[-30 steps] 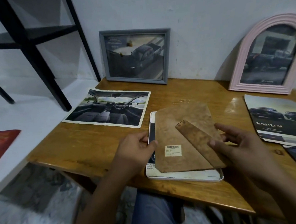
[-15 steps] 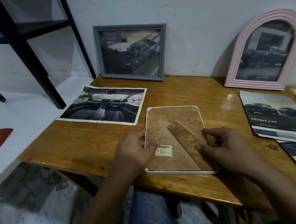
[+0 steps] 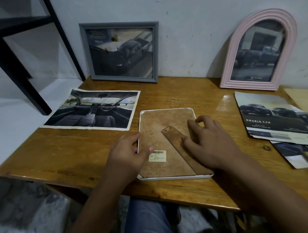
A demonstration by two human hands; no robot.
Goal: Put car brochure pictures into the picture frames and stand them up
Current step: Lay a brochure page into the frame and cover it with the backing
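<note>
Fingers of my right hand (image 3: 209, 141) lie spread and relaxed on the mottled brown fibreboard backing (image 3: 161, 134) beside its flat stand strip (image 3: 185, 148), while my left hand (image 3: 128, 154) holds the white frame (image 3: 175, 177) at its left edge, thumb pressed by the barcode sticker (image 3: 157, 155). That rounded rectangular frame lies face down on the glossy wooden table (image 3: 80, 157), between a loose car interior print (image 3: 92, 109) and a stack of brochures (image 3: 275, 116). I see a grey rectangular frame (image 3: 120, 52) and a ribbed pink arched frame (image 3: 259, 50) standing against the wall, each holding a truck picture.
</note>
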